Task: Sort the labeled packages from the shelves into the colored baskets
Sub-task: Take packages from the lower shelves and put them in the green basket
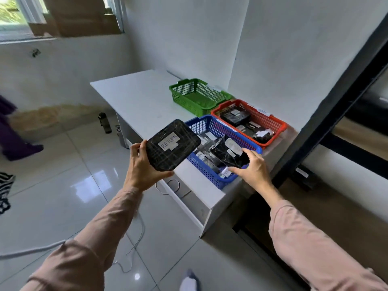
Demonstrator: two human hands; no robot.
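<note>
My left hand (142, 164) grips a flat black wrapped package (172, 145) with a white label reading RETURN, held up in front of the blue basket (212, 126). My right hand (253, 167) holds another black wrapped package (227, 152) with white labels, at the blue basket's near right corner, over several black packages lying inside. Behind it the red basket (273, 122) holds several black labelled packages. The green basket (196, 97) at the back has nothing visible in it.
The three baskets stand along the right side of a white table (138, 97) against the wall. A black shelf frame (336, 114) rises at the right. A dark bottle (104, 122) stands on the tiled floor, and white cables (134, 248) lie there.
</note>
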